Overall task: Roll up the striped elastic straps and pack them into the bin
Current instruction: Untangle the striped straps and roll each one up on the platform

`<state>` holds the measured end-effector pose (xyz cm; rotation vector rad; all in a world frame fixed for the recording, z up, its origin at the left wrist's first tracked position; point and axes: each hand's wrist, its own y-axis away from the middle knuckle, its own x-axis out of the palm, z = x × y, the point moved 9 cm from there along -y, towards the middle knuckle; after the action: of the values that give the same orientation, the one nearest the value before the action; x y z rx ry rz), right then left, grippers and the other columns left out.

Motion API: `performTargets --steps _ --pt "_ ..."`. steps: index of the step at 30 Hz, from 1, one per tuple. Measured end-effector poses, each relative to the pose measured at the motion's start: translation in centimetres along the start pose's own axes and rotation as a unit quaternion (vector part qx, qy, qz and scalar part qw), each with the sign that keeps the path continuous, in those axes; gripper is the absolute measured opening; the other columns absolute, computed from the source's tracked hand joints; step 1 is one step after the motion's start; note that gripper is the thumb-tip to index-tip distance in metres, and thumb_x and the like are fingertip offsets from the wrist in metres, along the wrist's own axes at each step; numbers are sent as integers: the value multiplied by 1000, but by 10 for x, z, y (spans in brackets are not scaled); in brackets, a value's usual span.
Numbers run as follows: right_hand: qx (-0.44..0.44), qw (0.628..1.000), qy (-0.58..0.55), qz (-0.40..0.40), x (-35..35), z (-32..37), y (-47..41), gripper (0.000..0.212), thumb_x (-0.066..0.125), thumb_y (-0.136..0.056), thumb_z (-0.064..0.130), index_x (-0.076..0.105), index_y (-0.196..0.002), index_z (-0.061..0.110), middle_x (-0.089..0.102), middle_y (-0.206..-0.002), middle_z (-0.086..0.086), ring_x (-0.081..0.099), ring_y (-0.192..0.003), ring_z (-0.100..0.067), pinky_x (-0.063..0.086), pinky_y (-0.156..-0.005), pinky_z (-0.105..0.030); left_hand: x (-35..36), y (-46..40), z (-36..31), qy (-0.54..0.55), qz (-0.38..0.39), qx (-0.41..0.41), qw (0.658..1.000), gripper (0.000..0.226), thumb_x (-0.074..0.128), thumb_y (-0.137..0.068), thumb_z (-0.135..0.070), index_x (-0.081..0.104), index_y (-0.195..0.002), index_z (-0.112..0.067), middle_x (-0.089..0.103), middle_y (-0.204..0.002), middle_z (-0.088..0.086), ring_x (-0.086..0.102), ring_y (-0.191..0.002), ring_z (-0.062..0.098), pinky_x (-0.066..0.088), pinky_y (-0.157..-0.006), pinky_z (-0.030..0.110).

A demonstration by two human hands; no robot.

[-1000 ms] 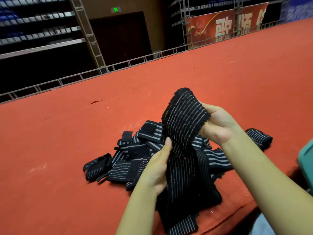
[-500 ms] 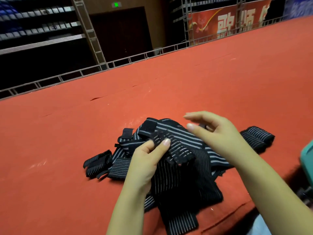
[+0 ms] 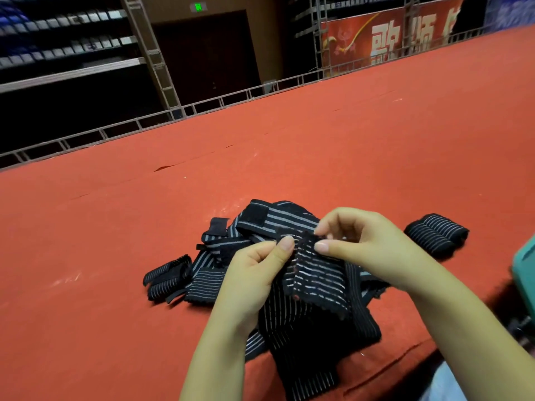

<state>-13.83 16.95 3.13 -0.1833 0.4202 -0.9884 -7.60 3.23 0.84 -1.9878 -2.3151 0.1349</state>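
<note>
Red carpet (image 3: 347,146), frame centre: strap end (image 3: 311,273) pinched by left hand (image 3: 254,282) and right hand (image 3: 359,241); the roll, apparently barely started, could spring loose if the pinch slackens.

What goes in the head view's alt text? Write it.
Both hands, left hand and right hand, pinch the top end of a striped strap above a pile of straps on a red table; a rolled strap lies right, beside a teal bin.

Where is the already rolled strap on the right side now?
In the head view, the rolled strap lies on the red surface, right of the right hand, near the teal bin.
</note>
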Motion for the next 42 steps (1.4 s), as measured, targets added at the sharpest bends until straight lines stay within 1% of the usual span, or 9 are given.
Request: performTargets --steps 4,9,13,16,21,26,32,36,42 --pt "16 999 -7 51 7 -7 5 11 71 -85 15 68 -85 25 63 -76 12 58 -73 -5 47 -73 -23 1 0 -2 -24 -19 4 1000 43 64 -80 -39 69 -74 4 66 -70 15 60 -62 22 49 -59 29" --pt "2 963 -269 26 -17 -4 10 30 86 -63 42 67 -78 24 65 -84 -3 62 -76 -13 51 -68 -23 -39 -4 -2 30 -154 14 988 37 61 -91 -32 69 -68 -4 71 -70 10 63 -63 21 50 -61 29" --pt "-25 942 -334 17 -12 9 3 6 71 -71 33 70 -76 29 72 -99 1 67 -89 -12 55 -77 -27 -17 -8 1 -49 -40 -35 997 40 71 -76 -45 70 -70 -6 69 -73 16 62 -66 24 48 -64 31" --pt "-19 930 -368 6 17 9 -4 8 60 -79 25 68 -78 27 72 -109 -2 65 -100 -18 55 -85 -33 10 -4 5 -65 8 -52 996 29 66 -91 -29 71 -72 -8 67 -82 21 59 -77 29 44 -74 40" --pt "-53 941 -327 -66 29 -2 0 12 46 -89 25 49 -93 14 73 -98 -2 68 -79 -14 54 -69 -25 20 3 2 -49 -2 -77 996 39 46 -101 -24 79 -84 -12 76 -92 8 68 -89 20 48 -88 40" --pt "-41 915 -364 -169 7 -13 2 11 49 -86 28 50 -90 18 61 -78 -13 58 -59 -16 50 -53 -23 28 3 11 -129 66 -127 981 52 50 -92 -4 72 -47 -19 70 -59 -4 60 -82 14 49 -63 14" --pt "8 919 -350 -183 -1 -22 11 9 47 -96 14 50 -88 13 62 -66 -6 57 -50 -12 49 -47 -22 -22 -4 -4 -96 -105 2 990 32 64 -88 -6 72 -100 -34 72 -108 2 67 -100 16 52 -92 37" --pt "28 934 -302 -190 8 -26 20 14 48 -98 10 53 -85 8 60 -59 1 54 -49 -8 45 -46 -18 -28 2 -13 -45 -187 57 980 38 70 -88 -4 63 -109 -34 76 -93 6 73 -92 22 56 -91 45" --pt "30 920 -305 -245 16 -28 19 10 60 -90 17 57 -83 12 64 -71 -8 59 -67 -19 49 -62 -29 -3 13 -19 10 -171 100 980 29 58 -94 2 67 -108 -22 77 -89 2 73 -87 14 57 -78 25"
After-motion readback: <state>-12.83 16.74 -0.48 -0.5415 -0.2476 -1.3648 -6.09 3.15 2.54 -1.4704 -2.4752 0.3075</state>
